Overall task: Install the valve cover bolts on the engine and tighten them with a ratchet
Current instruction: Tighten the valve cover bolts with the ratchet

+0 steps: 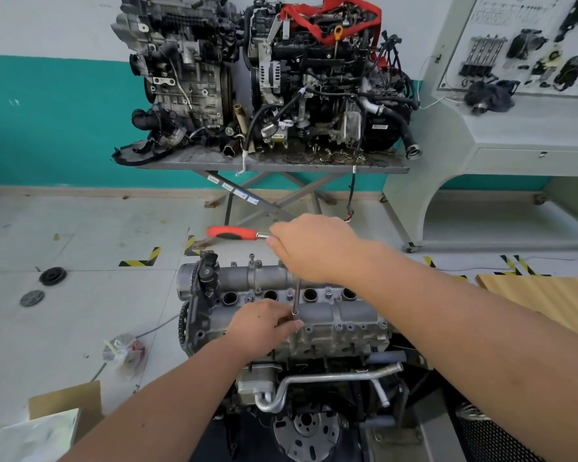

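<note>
The grey engine's valve cover [334,315] lies in front of me with several spark plug holes along its top. Bolts [339,327] sit along its near edge. A ratchet with a red and black handle [232,233] points left above the cover. My right hand [309,246] grips the ratchet at its head end. A long steel extension [296,296] drops from there to the cover's near edge. My left hand [264,323] pinches the lower end of the extension where it meets the cover; the bolt under it is hidden.
Two other engines [264,78] stand on a metal scissor table [271,166] at the back. A grey display console [514,128] is at the right. Two black round parts [52,276] lie on the floor at the left. Cardboard boxes [65,401] sit at lower left, a wooden board [548,295] at right.
</note>
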Motion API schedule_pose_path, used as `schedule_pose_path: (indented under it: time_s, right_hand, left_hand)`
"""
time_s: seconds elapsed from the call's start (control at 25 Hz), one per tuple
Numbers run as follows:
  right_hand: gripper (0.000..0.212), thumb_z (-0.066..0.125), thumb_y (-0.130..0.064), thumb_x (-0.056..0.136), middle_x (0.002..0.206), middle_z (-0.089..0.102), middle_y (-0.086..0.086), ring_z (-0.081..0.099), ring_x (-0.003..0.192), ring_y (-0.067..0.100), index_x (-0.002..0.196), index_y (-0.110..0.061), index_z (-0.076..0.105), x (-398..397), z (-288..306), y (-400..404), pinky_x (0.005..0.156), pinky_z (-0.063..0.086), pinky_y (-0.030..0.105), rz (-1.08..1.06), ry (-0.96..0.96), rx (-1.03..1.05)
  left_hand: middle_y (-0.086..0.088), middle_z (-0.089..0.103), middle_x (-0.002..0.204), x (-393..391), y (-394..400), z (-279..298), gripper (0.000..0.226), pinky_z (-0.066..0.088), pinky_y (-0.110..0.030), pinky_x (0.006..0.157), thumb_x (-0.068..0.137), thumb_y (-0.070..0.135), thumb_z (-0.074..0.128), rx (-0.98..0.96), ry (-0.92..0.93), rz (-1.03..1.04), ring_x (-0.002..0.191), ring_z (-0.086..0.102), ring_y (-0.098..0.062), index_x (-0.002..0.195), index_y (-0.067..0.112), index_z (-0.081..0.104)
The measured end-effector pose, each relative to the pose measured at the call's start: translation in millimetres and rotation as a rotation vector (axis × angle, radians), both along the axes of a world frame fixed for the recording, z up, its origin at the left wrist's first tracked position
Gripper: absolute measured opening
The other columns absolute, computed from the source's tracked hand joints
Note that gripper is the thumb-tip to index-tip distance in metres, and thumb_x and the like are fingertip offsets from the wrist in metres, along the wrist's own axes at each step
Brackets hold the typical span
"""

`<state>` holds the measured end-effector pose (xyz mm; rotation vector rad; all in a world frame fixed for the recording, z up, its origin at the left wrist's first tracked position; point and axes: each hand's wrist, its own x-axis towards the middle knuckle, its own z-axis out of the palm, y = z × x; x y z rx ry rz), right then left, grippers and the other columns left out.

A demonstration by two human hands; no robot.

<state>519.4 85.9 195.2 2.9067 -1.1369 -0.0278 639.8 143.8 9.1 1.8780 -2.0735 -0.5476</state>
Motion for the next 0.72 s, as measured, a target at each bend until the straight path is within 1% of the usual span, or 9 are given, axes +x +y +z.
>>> schedule_pose_path:
  time_s: [0.04, 0.12, 0.24, 0.32, 0.4, 0.48, 0.56, 0.64, 0.72]
  right_hand:
    - [0.031, 0.033, -0.029, 0.105, 0.087, 0.065, 0.004, 0.061, 0.078, 0.028, 0.091, -0.012, 0.055, 2, 3, -3, 0.063, 0.043, 0.037, -0.042, -0.055, 0.146]
    - [0.026, 0.04, -0.02, 0.101, 0.076, 0.074, 0.007, 0.071, 0.07, 0.023, 0.083, -0.008, 0.056, 2, 3, -5, 0.066, 0.049, 0.033, -0.162, -0.294, 0.555]
    - [0.01, 0.046, -0.016, 0.099, 0.078, 0.076, 0.011, 0.074, 0.072, 0.023, 0.096, -0.009, 0.052, -2, -6, 2, 0.085, 0.049, 0.04, -0.39, -0.803, 1.135]
    - [0.005, 0.045, -0.015, 0.101, 0.084, 0.076, 0.008, 0.074, 0.08, 0.023, 0.097, -0.014, 0.049, -5, -22, 7, 0.098, 0.042, 0.045, -0.478, -1.184, 1.41]
    - [0.018, 0.052, -0.013, 0.097, 0.084, 0.075, -0.002, 0.073, 0.084, 0.017, 0.082, -0.022, 0.054, -6, -36, 10, 0.1, 0.036, 0.044, -0.518, -1.521, 1.563]
    - [0.029, 0.062, -0.009, 0.088, 0.084, 0.073, -0.006, 0.069, 0.083, 0.015, 0.066, -0.026, 0.052, -9, -47, 12, 0.085, 0.037, 0.039, -0.479, -1.804, 1.583]
    - [0.025, 0.064, -0.009, 0.086, 0.095, 0.074, -0.006, 0.066, 0.09, 0.017, 0.071, -0.027, 0.056, -10, -54, 18, 0.078, 0.041, 0.036, -0.385, -1.941, 1.431]
    - [0.018, 0.06, -0.019, 0.097, 0.116, 0.071, -0.016, 0.064, 0.11, 0.004, 0.102, -0.033, 0.07, -9, -65, 28, 0.093, 0.049, 0.032, -0.301, -1.797, 1.111]
    - [0.024, 0.057, -0.027, 0.1, 0.131, 0.062, -0.023, 0.054, 0.123, -0.006, 0.121, -0.034, 0.067, -9, -76, 36, 0.106, 0.045, 0.027, -0.193, -1.561, 0.71]
  left_hand:
    - [0.01, 0.056, 0.071, 1, 0, 0, 0.036, 0.039, -0.026, 0.056, 0.092, 0.056, 0.052, -0.008, -0.001, -0.008, 0.069, 0.055, -0.007, 0.066, 0.032, 0.051]
    - [0.013, 0.051, 0.068, 1, 0, 0, 0.039, 0.037, -0.027, 0.056, 0.092, 0.055, 0.054, -0.021, -0.008, -0.01, 0.068, 0.053, -0.009, 0.062, 0.032, 0.043]
    - [0.012, 0.053, 0.074, 0, -1, -1, 0.034, 0.045, -0.031, 0.064, 0.092, 0.055, 0.053, -0.043, -0.028, -0.008, 0.075, 0.056, -0.012, 0.072, 0.027, 0.051]
    - [0.011, 0.058, 0.081, 0, -1, -3, 0.033, 0.049, -0.032, 0.068, 0.092, 0.054, 0.053, -0.057, -0.027, -0.017, 0.079, 0.058, -0.013, 0.079, 0.024, 0.058]
    - [0.01, 0.065, 0.088, 0, -1, -3, 0.028, 0.051, -0.033, 0.073, 0.092, 0.052, 0.055, -0.067, -0.005, -0.024, 0.085, 0.06, -0.012, 0.086, 0.026, 0.065]
    - [0.011, 0.068, 0.093, -1, -1, -2, 0.023, 0.052, -0.032, 0.076, 0.092, 0.05, 0.057, -0.076, 0.012, -0.033, 0.089, 0.061, -0.009, 0.091, 0.03, 0.069]
    - [0.012, 0.068, 0.093, -1, 0, -1, 0.022, 0.051, -0.03, 0.075, 0.093, 0.048, 0.057, -0.079, 0.009, -0.034, 0.089, 0.061, -0.009, 0.091, 0.031, 0.07]
    - [0.013, 0.067, 0.092, -1, 0, -1, 0.021, 0.049, -0.028, 0.071, 0.094, 0.045, 0.058, -0.096, 0.003, -0.041, 0.09, 0.06, -0.009, 0.089, 0.03, 0.071]
    - [0.013, 0.067, 0.087, -1, 1, 0, 0.021, 0.049, -0.029, 0.068, 0.094, 0.042, 0.059, -0.088, 0.002, -0.051, 0.085, 0.062, -0.009, 0.084, 0.027, 0.071]
